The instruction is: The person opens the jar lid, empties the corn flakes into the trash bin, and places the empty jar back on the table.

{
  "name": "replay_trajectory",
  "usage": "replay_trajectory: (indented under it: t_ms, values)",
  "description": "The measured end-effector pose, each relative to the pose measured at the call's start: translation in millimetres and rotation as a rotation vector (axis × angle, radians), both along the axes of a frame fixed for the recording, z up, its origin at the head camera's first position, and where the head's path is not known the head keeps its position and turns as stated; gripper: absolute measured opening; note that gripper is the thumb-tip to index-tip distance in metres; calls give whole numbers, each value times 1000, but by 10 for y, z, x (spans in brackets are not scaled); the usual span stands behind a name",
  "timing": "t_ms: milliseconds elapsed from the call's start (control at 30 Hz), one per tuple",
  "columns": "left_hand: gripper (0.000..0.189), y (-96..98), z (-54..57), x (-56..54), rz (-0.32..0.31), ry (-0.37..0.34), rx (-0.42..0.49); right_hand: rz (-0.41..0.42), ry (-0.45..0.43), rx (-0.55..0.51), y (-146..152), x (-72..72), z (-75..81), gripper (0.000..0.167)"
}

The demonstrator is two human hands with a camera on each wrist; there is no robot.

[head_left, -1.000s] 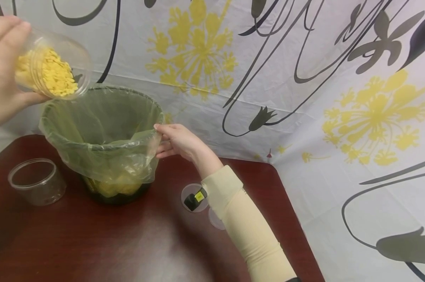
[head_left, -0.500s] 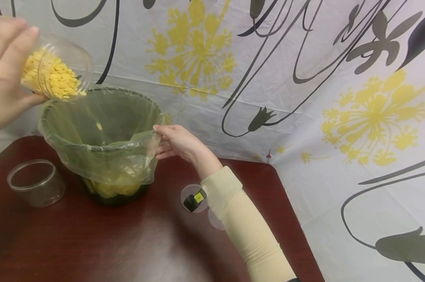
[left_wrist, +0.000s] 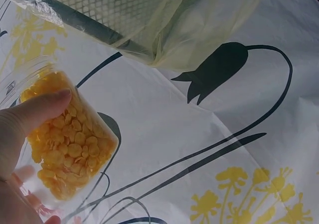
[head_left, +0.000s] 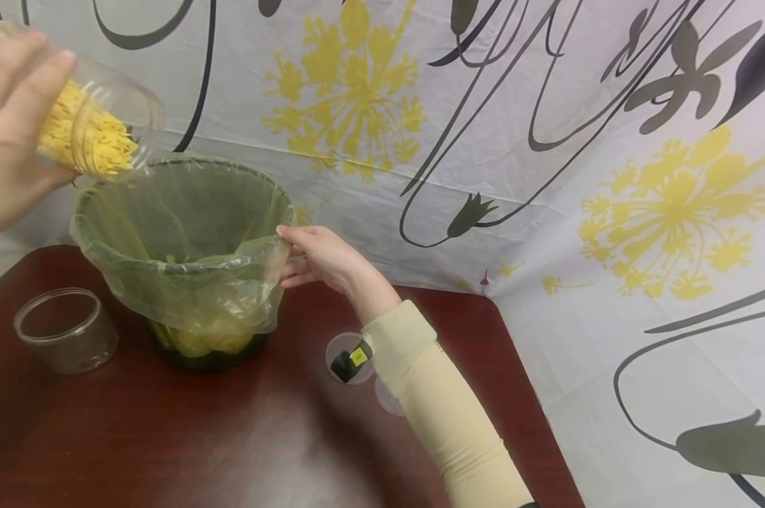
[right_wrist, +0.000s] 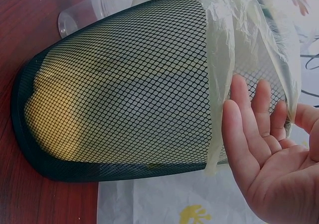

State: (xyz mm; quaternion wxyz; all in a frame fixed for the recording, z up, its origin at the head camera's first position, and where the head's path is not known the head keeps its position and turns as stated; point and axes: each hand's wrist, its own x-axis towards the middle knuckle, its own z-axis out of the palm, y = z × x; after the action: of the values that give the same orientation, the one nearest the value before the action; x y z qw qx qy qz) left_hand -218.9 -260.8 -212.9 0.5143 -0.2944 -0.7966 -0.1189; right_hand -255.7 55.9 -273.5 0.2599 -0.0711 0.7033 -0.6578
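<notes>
My left hand (head_left: 14, 123) grips a clear plastic jar (head_left: 122, 92) of yellow flakes (head_left: 103, 144), tilted with its mouth over the left rim of a wastebasket. In the left wrist view, the thumb lies across the jar's side, and flakes (left_wrist: 72, 144) fill much of it. The dark mesh wastebasket (right_wrist: 129, 89) stands upright on the table, lined with a thin yellowish plastic bag (head_left: 185, 300) folded over its rim. My right hand (head_left: 325, 257) pinches the lined rim at the right, thumb on top, other fingers (right_wrist: 237, 129) along the outside. Yellow material shows through the mesh low down.
An open clear tub (head_left: 77, 342) stands left of the wastebasket on the dark red table (head_left: 217, 437). A round clear lid (head_left: 351, 374) with a black patch and yellow label lies to the right, a second lid (head_left: 389, 396) partly under the sleeve. Patterned cloth (head_left: 516, 106) hangs behind.
The left hand and jar have shifted slightly right. Half a second ago a few flakes were dropping from the jar into the wastebasket; none are seen falling now. The right hand stays put.
</notes>
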Motion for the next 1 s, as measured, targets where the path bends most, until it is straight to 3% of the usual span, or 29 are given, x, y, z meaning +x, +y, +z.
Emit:
replay_trajectory:
  t_ms: [1000]
  values:
    - [83,146,-12,-26,-20,30,109,3,-11,9,2,-9,8,27]
